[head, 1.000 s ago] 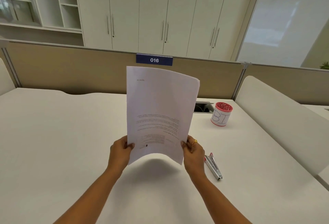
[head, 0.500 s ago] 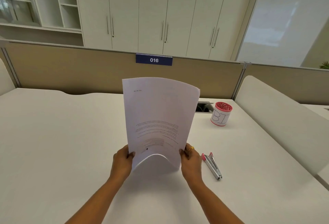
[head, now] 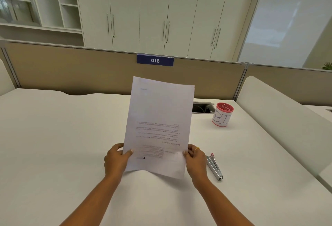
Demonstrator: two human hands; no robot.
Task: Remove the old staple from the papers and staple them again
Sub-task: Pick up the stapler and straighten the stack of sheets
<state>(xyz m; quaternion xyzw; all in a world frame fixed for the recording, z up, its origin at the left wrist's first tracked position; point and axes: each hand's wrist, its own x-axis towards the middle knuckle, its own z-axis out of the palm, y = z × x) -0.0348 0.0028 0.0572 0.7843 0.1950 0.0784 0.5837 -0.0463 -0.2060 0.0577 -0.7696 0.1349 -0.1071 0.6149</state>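
Observation:
A stack of white printed papers (head: pixel 159 118) stands nearly upright over the white desk (head: pixel 62 145), its text upside down to me. My left hand (head: pixel 116 159) grips the lower left edge and my right hand (head: pixel 195 161) grips the lower right edge, a gold ring on one finger. The bottom edge of the sheets is near or on the desk. No staple can be made out on the sheets. A silver stapler (head: pixel 214 167) with a pink tip lies flat on the desk just right of my right hand.
A pink-rimmed cup (head: pixel 221 115) marked "BI" stands at the back right beside a cable opening (head: pixel 203 108). A beige partition (head: pixel 71 67) with a blue "016" plate closes the far side. A white divider (head: pixel 287 118) bounds the desk on the right.
The papers have come down toward the desk and straightened, the curl at their bottom edge flattening. Both hands lowered with them and kept their grip.

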